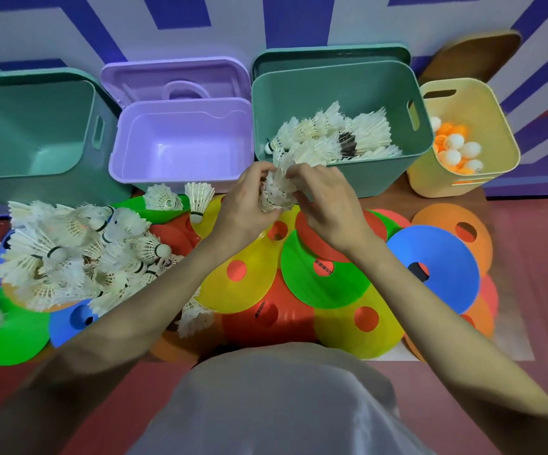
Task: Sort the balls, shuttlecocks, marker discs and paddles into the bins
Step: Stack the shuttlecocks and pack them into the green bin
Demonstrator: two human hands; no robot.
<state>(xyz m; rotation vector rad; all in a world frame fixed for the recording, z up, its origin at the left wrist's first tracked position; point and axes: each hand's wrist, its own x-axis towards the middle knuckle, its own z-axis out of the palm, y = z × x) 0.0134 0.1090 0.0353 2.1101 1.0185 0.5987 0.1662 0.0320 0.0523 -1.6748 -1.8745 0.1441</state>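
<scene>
Held: shuttlecock bundle (275, 188), pinched between left hand (244, 205) and right hand (325, 205), just before the green bin (341, 178) rim. Risk: feathers snag, loosened grip spills birdies onto discs (325, 277) short of the bin.

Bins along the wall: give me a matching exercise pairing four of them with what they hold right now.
Bins:
1. purple bin
2. green bin right of the purple one
3. yellow bin
4. green bin at far left

Contents:
A. white and orange balls
B. nothing visible, handle slot in its side wall
C. shuttlecocks
D. nothing visible, lid propped behind it

Pairs: 1-D, 2-C, 3-A, 4-B
</scene>
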